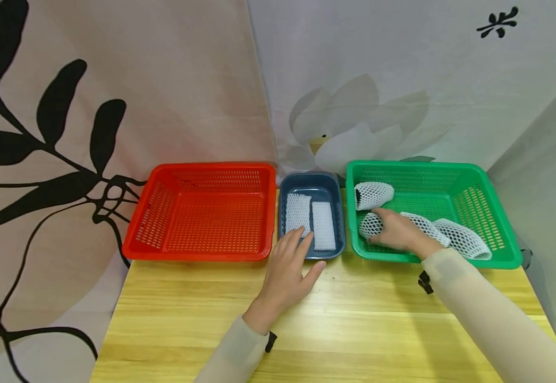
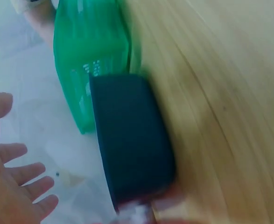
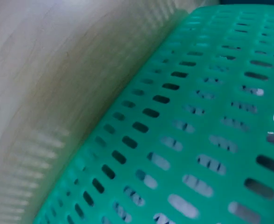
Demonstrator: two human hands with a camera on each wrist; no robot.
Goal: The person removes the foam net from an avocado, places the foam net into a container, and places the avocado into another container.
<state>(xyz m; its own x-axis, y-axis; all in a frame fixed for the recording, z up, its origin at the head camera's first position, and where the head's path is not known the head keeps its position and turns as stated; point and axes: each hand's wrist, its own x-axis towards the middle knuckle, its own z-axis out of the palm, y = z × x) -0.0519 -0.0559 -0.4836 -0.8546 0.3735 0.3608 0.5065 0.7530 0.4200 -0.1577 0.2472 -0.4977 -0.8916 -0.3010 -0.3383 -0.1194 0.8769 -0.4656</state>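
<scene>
My right hand (image 1: 399, 232) reaches into the green basket (image 1: 431, 168) and holds the end of a white foam net sleeve (image 1: 370, 225) between thumb and fingers. Behind it lies another net sleeve (image 1: 375, 195) with something dark showing at its end. To the right of the hand are more net sleeves (image 1: 463, 238). My left hand (image 1: 284, 276) is spread above the front edge of the blue tray (image 1: 312, 180), its fingertips near two flat white net sleeves (image 1: 323, 226) in the tray. The right wrist view shows only the basket's slotted wall (image 3: 174, 126), no hand.
A red basket (image 1: 216, 221) with nothing visible inside stands left of the blue tray. All three containers sit in a row at the back of a wooden table (image 1: 354, 330), against a patterned curtain (image 1: 187, 80).
</scene>
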